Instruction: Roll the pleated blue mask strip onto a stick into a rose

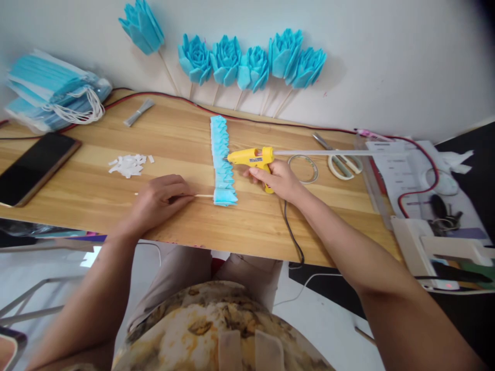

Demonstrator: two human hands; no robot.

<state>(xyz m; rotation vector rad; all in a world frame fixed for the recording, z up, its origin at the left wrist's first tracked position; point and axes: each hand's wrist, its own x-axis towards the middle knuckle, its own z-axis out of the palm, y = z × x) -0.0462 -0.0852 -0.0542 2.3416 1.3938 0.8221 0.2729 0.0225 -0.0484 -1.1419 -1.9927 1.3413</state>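
Note:
My right hand (pixel 280 179) grips a yellow hot glue gun (pixel 247 156), its nozzle at the right side of a pleated blue fabric strip (pixel 220 149). A long clear glue stick (pixel 320 152) sticks out of the gun's back end. My left hand (pixel 164 198) is closed around a thin wooden stick (pixel 203 196). The near end of the strip wraps around the stick's right end, and the rest lies straight away from me on the table.
Blue flowers on sticks (pixel 226 59) lean against the wall. Left are packed face masks (pixel 50 87), a phone (pixel 36 165), white scraps (pixel 128 165) and a bundle of wires (pixel 139 112). Right are a tape roll (pixel 316 172), scissors (pixel 342 164) and a power strip (pixel 415 247). A cord (pixel 290 226) hangs over the front edge.

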